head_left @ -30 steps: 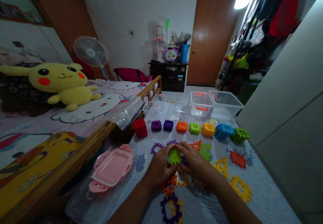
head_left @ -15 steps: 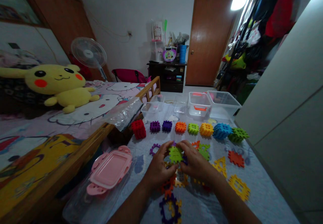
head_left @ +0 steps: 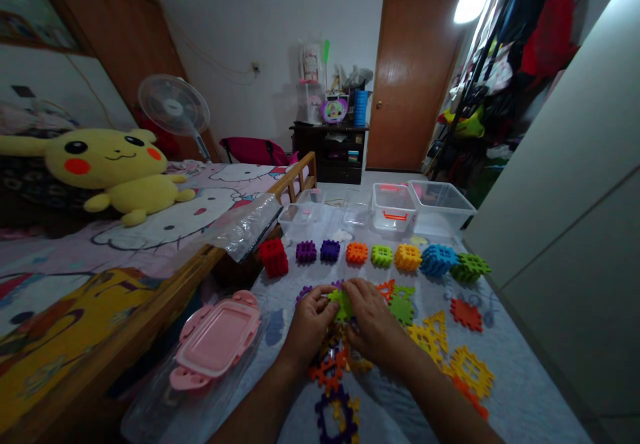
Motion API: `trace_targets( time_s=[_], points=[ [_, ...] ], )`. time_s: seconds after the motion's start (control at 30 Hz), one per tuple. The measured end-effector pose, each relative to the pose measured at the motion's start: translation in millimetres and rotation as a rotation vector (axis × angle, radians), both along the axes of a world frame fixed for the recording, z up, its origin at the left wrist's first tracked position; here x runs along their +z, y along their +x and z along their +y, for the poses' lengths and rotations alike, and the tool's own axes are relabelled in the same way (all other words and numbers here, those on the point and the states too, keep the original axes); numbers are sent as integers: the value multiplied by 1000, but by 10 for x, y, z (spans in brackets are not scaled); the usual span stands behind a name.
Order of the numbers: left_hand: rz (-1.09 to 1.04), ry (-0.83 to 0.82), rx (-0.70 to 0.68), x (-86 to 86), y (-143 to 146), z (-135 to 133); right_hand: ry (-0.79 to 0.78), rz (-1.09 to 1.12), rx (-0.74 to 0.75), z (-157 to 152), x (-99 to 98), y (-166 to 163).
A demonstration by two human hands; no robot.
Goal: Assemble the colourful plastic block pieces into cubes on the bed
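My left hand (head_left: 310, 324) and my right hand (head_left: 373, 317) meet over a flat lime green waffle-block piece (head_left: 343, 304), pinching it from both sides. Its lower part is hidden by my fingers. Beneath my hands lies a heap of interlocked orange and yellow pieces (head_left: 333, 364). A purple ring piece (head_left: 304, 292) sits just past my left fingers, mostly covered. Near my right hand are a green piece (head_left: 401, 309) and a yellow triangular piece (head_left: 434, 333). Several built block cubes, including a blue cube (head_left: 439, 260), stand in a row beyond my hands.
A pink plastic lid (head_left: 215, 341) lies on clear wrap at the bed's wooden rail (head_left: 170, 284) to the left. Clear plastic tubs (head_left: 440, 207) stand past the cubes. A pale wall panel (head_left: 565, 231) rises at the right. A plush toy (head_left: 110, 164) sits on the bed.
My hands have dropped a little and the lime green piece now lies flatter between them. More of the yellow and orange pieces show at the lower right. The view has shifted slightly.
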State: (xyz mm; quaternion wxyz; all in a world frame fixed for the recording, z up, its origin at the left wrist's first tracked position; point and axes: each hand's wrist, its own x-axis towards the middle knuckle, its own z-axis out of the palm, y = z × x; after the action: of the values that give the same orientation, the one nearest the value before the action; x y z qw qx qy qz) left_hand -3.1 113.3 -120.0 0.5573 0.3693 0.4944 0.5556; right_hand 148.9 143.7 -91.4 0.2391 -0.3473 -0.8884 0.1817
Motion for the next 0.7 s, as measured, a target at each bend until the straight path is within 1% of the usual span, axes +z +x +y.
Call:
trace_targets(
  time_s=[0.13, 0.23, 0.4, 0.7],
  points=[
    [73, 40, 17, 50, 23, -8, 65, -110, -39, -23, 121, -85],
    [61, 22, 19, 98, 33, -15, 85, -190, -67, -6, 164, -133],
    [17, 28, 17, 114, 35, -15, 68, -183, -77, 17, 167, -126],
    [38, 58, 19, 53, 32, -13, 54, -206, -95, -12, 181, -155]
  ],
)
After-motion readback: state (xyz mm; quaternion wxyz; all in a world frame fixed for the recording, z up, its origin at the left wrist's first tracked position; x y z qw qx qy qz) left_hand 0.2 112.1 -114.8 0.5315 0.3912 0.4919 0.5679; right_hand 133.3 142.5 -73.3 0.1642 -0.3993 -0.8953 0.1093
